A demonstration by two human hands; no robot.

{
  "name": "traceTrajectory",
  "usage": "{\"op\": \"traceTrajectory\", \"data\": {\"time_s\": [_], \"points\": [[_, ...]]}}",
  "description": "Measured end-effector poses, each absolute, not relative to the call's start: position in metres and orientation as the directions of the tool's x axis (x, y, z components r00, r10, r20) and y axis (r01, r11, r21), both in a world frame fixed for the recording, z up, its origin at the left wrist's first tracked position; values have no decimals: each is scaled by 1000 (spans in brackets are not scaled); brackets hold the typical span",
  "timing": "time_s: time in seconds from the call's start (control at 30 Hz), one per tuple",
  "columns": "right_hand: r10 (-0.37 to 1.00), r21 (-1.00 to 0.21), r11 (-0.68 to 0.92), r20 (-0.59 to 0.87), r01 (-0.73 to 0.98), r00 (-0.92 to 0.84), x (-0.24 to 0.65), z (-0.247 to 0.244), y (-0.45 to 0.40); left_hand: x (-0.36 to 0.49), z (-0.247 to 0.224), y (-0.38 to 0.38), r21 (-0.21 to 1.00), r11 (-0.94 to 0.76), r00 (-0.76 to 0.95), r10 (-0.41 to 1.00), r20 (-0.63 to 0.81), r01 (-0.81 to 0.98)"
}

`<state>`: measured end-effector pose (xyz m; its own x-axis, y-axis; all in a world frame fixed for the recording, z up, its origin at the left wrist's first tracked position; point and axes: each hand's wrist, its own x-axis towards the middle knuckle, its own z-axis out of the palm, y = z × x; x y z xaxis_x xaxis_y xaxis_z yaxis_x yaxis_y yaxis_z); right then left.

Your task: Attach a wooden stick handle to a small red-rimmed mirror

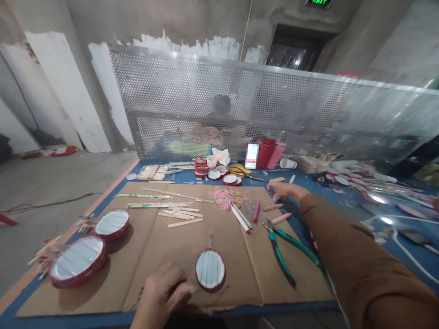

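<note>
Here's the red-rimmed disc [210, 269] sitting on the cardboard [236, 278], open room on every side! The left hand [163, 290] is curling loosely just beside it, gripping nothing (its wrist is getting cut off by the frame); the right hand [286, 191] is spreading open, empty, beyond the green pliers [286, 249].

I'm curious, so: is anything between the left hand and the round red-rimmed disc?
Nothing visible: the left hand sits on the brown cardboard, right beside the round red-rimmed disc.
</note>
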<state>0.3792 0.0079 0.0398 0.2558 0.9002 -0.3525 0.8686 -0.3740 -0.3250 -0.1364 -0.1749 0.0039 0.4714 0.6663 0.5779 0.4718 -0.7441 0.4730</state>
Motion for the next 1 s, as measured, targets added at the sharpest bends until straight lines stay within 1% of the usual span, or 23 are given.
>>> {"op": "traceTrajectory", "data": {"time_s": [0.13,0.3,0.37,0.43,0.5,0.57,0.63,0.7,0.8,0.87,0.93,1.0], "points": [[890,-373,-390,-389,842,240,375,39,9,-141,-2,-176,499,-719,476,695,539,484],[845,-367,-478,-441,798,303,364,43,-3,-141,-8,-174,513,-704,465,710,530,490],[844,-377,-497,-418,781,336,357,49,-10,-140,-11,-174,521,-695,444,718,536,496],[863,-405,-486,-362,774,353,347,58,-14,-137,-14,-173,532,-685,406,726,555,498],[898,-451,-433,-287,781,333,331,71,-15,-135,-14,-173,537,-686,374,723,581,491],[940,-502,-340,-214,795,266,307,82,-11,-135,-12,-173,532,-692,387,718,579,487],[974,-547,-223,-165,807,157,274,87,-4,-136,-9,-172,522,-696,423,716,555,493],[988,-567,-119,-148,815,42,237,85,4,-138,-7,-171,509,-703,446,710,545,497],[985,-562,-29,-155,827,-71,192,77,13,-139,-6,-170,488,-718,457,694,556,497],[986,-539,-11,-146,842,-81,182,77,17,-138,-6,-170,485,-719,458,693,557,499],[993,-493,-33,-116,869,-28,194,85,18,-137,-5,-172,490,-709,442,702,558,507],[994,-419,-104,-78,902,78,225,95,15,-136,-4,-173,493,-707,437,704,560,507]]}}
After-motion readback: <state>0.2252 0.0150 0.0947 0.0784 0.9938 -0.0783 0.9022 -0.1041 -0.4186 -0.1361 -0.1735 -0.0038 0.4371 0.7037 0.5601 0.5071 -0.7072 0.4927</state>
